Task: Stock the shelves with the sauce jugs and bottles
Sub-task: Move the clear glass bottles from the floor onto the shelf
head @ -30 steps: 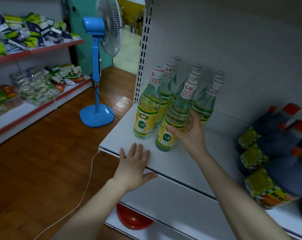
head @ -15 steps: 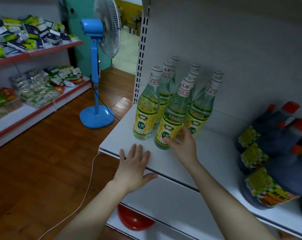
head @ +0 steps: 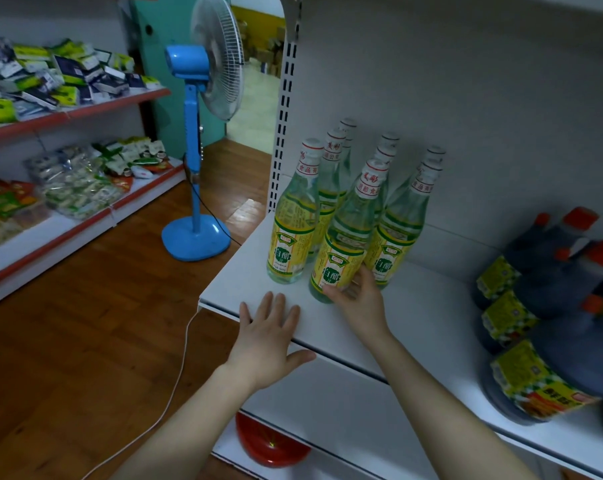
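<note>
Several clear vinegar bottles with yellow-green labels and white caps stand in rows on the left end of the white shelf (head: pixel 244 271). The front middle bottle (head: pixel 345 244) leans slightly; my right hand (head: pixel 360 297) touches its base, fingers loosely around the lower right side. The front left bottle (head: pixel 293 230) stands upright beside it. My left hand (head: pixel 267 336) lies flat, fingers spread, on the shelf's front edge. Dark soy sauce jugs (head: pixel 556 327) with red caps and yellow labels fill the right end of the shelf.
A blue standing fan (head: pixel 198 140) stands on the wooden floor left of the shelf, its white cord (head: pixel 179 372) trailing along the floor. Shelves with packets (head: pixel 68 181) line the left wall. A red bowl (head: pixel 270 443) sits on the lower shelf.
My right hand has slid down from the middle bottle's body to its base, and the bottle now rests on the shelf. My left hand has stayed flat on the edge.
</note>
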`<state>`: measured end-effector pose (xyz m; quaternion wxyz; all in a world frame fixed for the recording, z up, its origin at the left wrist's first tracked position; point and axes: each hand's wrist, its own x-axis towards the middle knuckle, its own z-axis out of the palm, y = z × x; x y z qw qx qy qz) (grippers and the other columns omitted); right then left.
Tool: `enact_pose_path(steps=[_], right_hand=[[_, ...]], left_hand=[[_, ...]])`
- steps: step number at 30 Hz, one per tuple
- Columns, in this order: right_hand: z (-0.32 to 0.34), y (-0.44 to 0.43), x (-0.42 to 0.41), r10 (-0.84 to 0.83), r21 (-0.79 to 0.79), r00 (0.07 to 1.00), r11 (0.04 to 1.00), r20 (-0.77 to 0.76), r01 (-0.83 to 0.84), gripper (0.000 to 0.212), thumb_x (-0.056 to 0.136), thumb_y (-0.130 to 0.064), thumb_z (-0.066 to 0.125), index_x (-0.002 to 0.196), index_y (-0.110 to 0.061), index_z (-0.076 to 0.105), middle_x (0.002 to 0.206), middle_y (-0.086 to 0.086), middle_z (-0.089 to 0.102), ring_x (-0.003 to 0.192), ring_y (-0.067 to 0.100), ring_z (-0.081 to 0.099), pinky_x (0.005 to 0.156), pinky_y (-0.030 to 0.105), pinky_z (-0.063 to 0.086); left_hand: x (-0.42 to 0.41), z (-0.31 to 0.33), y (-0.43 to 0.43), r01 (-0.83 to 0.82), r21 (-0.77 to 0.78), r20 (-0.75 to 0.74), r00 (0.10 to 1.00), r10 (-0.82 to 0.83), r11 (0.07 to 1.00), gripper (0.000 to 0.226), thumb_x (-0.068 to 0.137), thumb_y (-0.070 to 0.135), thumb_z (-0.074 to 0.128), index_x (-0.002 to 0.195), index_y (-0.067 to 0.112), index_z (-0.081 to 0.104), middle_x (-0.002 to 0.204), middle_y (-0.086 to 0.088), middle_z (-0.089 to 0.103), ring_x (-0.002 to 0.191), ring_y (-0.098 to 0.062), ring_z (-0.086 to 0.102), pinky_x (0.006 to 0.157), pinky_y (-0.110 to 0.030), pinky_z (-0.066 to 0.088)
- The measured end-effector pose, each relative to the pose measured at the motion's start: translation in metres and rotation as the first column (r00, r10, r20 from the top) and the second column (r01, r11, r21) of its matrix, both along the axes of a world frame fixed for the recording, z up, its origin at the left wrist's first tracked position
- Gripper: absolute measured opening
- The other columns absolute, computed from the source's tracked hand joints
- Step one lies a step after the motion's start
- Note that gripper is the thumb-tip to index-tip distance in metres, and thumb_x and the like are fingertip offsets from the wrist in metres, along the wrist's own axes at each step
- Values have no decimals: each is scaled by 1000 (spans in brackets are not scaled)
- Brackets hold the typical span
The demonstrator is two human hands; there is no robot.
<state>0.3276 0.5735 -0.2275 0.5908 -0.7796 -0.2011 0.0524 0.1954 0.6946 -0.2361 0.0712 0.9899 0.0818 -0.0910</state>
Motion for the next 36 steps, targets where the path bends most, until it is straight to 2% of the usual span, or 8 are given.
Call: enact_pose_path(steps=[4,10,14,18,21,26,31,36], right_hand=[[1,0,0,30,9,1000,1000,0,-30,53,74,-10,76,116,-26,47,104,-18,60,97,-5,57,89,26,47],[-2,-2,2,70,21,998,997,3,-70,54,76,-8,73,118,-28,46,114,-3,62,105,11,60,91,26,48],[-4,-2,2,79,27,997,997,7,-79,54,77,-7,72,119,-28,45,113,-7,62,101,-3,60,86,13,48],[-6,-1,4,83,28,997,996,4,-83,56,77,-8,72,122,-25,44,117,-4,61,107,5,59,89,19,48],[-8,0,3,77,35,997,996,7,-77,55,78,-6,71,121,-25,43,119,-1,60,109,11,58,88,15,47],[-5,0,1,83,35,996,996,10,-84,53,79,-5,70,119,-26,44,116,-4,59,104,0,57,83,7,45],[-7,0,2,71,36,997,997,3,-71,52,78,-7,71,120,-26,45,117,-4,60,108,11,58,90,23,47],[-10,-1,2,45,37,999,998,3,-45,58,77,-9,73,128,-15,46,120,-2,61,111,12,58,90,22,49]], left_hand=[[0,1,0,-7,-13,1,1000,7,1000,116,51,84,-9,148,20,0,156,-13,-8,143,-31,-11,111,-58,-4],[0,-2,0,5,-5,8,1000,-5,1000,125,45,88,-16,148,20,0,156,-13,-7,143,-31,-10,111,-58,-4],[1,-2,1,13,-12,7,1000,-13,1000,125,42,81,-25,148,20,0,156,-13,-7,143,-32,-11,111,-58,-4],[0,2,1,-6,-18,-7,1000,6,1000,98,72,81,6,148,20,1,156,-13,-7,143,-31,-11,111,-58,-5],[-1,4,0,-9,-12,-21,1000,9,1000,103,65,80,1,148,20,2,156,-13,-7,143,-31,-11,111,-58,-4],[-2,8,-1,-14,-20,-25,1000,14,1000,83,87,67,29,148,19,2,156,-13,-7,143,-31,-11,112,-57,-4],[-3,8,-1,-14,-27,-23,1000,14,1000,82,87,67,30,148,20,3,156,-13,-7,143,-31,-11,111,-57,-4],[-2,7,1,-7,-41,-9,1000,7,999,93,76,78,15,148,20,4,157,-12,-5,144,-30,-9,112,-56,-3]])
